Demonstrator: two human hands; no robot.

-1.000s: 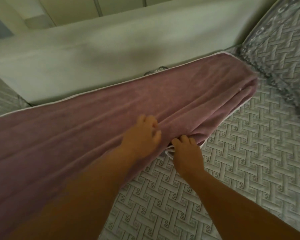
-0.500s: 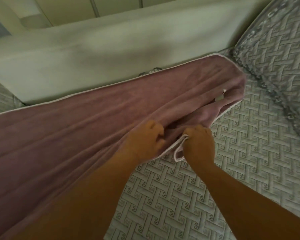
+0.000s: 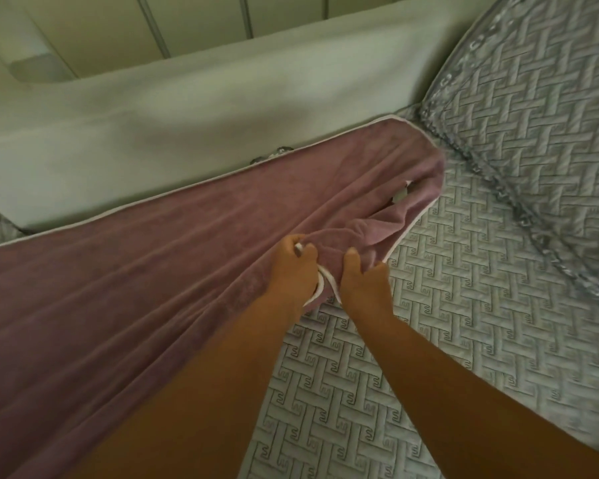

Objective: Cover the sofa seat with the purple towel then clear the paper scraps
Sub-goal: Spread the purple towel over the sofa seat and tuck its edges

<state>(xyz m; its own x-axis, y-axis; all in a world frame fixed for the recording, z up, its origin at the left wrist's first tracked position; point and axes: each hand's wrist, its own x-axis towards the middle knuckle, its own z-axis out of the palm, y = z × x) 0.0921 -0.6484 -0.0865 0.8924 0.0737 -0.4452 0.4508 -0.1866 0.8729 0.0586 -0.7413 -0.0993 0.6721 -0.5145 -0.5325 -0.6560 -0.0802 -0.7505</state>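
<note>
Towel fabric filled the left and middle of the view: a purple towel point(image 3: 146, 271) of soft, napped terry with a thin pale piping along its edges lay stretched along the sofa seat point(image 3: 464, 305). Its far long edge ran straight against the foot of the smooth, pale sofa backrest point(image 3: 187, 108). Its right end was bunched into loose rounded folds, curling back on itself short of the seat's right side.

Underneath, the seat wore a grey quilted cover stitched in a woven, interlocking key pattern. To the right of the towel's bunched end, a quilted cushion or armrest cover point(image 3: 533, 115) in the same pattern rose up, trimmed with a darker ruffled border.

Both hands met at the towel's near edge, close to its bunched end. The left hand point(image 3: 293, 271) was clenched on a fold of the purple cloth, fingers curled under. The right hand point(image 3: 363, 285), just beside it and nearly touching, pinched the piped edge, which looped pale between the two hands.

Right of and nearer than the towel, the quilted seat lay uncovered, a broad open stretch. A small pale shape point(image 3: 402, 194) showed inside the folds at the bunched end; whether it was paper or a label could not be told.
</note>
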